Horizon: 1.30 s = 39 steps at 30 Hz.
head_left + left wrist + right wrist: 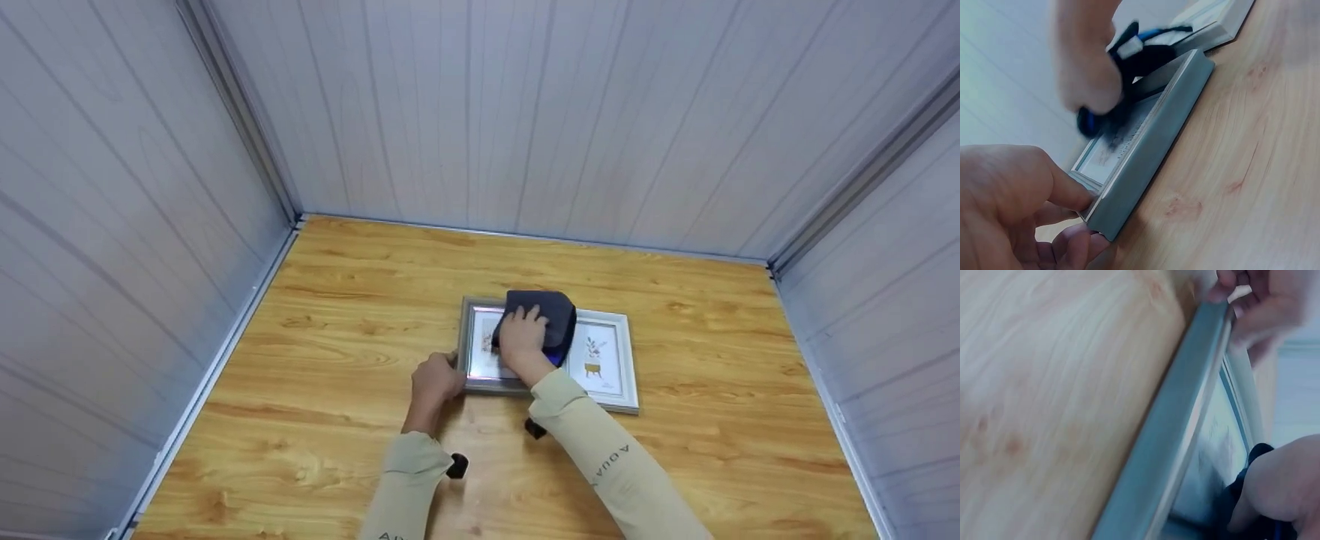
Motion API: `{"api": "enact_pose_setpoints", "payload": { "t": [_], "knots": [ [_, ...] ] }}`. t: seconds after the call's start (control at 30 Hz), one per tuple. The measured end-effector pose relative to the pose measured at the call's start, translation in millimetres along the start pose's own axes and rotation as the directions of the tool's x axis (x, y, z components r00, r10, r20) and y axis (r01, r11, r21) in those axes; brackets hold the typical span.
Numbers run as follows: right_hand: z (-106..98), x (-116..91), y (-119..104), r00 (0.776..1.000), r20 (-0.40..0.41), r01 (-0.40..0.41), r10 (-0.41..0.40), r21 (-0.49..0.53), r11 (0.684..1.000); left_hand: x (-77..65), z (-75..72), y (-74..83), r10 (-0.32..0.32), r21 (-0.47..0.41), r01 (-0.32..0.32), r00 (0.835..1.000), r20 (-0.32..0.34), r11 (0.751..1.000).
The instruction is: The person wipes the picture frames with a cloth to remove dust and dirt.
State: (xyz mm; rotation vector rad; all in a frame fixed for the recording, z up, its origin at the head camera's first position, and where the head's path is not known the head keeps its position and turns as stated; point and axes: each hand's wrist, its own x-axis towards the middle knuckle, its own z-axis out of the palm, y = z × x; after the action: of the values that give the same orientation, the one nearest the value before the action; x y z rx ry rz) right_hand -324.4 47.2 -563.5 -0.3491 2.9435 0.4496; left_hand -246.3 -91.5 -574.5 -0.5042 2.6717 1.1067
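A silver-grey picture frame (495, 386) lies face up on the wooden surface, glass upward. My left hand (436, 376) pinches its near-left corner; in the left wrist view the thumb is on the rim and fingers curl under the edge. On the glass, my right hand (523, 341) holds a dark cloth (559, 315), fingers spread over its top. Blue edging and a white tag (1131, 48) show on the cloth, which is blurred there. The cloth hides much of the print. Right beside it lies a white picture frame (631, 364) with a potted-plant print.
The wood-grain surface (337, 322) runs around both frames. Pale panelled walls (495, 112) enclose it at the back, left and right, with metal strips along the edges. Small black devices (457, 466) sit at both wrists.
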Motion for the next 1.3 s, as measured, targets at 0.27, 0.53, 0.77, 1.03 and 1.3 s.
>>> {"api": "enact_pose_setpoints", "payload": {
  "t": [0.27,0.53,0.77,1.03,1.3],
  "knots": [
    [-10,-28,0,0.993,0.073,0.091,-0.089,-0.024,0.996,1.7,-6.8,-5.5,-0.004,-0.011,0.004,1.000,-0.004,1.000],
    [-14,-85,-8,0.974,0.100,0.201,-0.202,0.023,0.979,2.9,-11.9,-7.5,0.025,0.039,-0.024,0.999,-0.025,0.999],
    [-2,-83,-28,0.945,-0.036,0.325,-0.324,0.169,0.930,2.6,-9.0,-11.9,0.036,0.050,-0.034,0.999,-0.033,0.998],
    [-6,-48,-39,0.947,-0.007,0.320,-0.322,0.143,0.937,0.6,-8.7,-7.9,0.067,0.062,-0.066,0.998,-0.016,0.996],
    [-2,0,-23,0.974,0.034,0.216,-0.222,0.127,0.968,-0.1,-4.5,-2.9,0.093,0.068,-0.091,0.995,-0.025,0.994]
  ]
}}
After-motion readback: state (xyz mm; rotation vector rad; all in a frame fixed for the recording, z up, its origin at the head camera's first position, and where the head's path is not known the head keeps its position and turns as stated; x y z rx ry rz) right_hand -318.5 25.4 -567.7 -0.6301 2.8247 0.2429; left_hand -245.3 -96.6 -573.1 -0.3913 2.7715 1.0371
